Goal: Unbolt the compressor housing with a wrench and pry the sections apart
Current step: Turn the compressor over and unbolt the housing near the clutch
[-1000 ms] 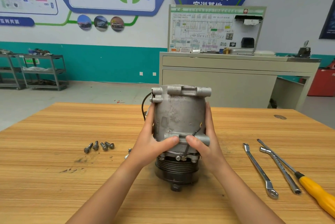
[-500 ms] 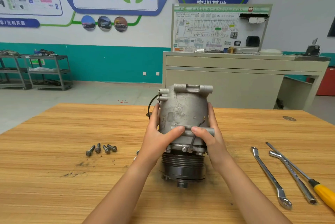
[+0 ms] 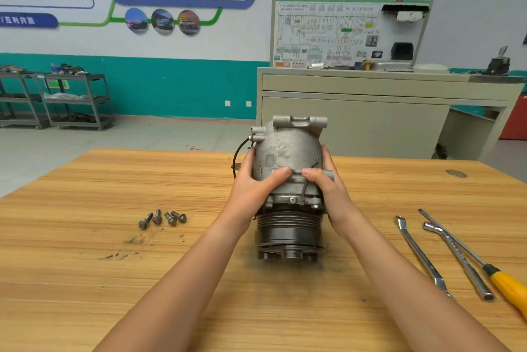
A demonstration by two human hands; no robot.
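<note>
The compressor housing [image 3: 288, 163] stands upright mid-bench on its black pulley [image 3: 288, 233], long axis vertical. Both hands are clamped on it: the left hand [image 3: 251, 190] wraps the left flank and the right hand [image 3: 330, 192] the right, with the thumbs nearly meeting on the near face just above the seam. Four bolts [image 3: 162, 219] lie loose on the bench [image 3: 85, 280] to the left, so unbolting looks done. Whether the seam has opened I cannot tell. The sections should part vertically. The wrench [image 3: 422, 259] and yellow-handled screwdriver [image 3: 507, 289] lie to the right, nearer the right hand.
</note>
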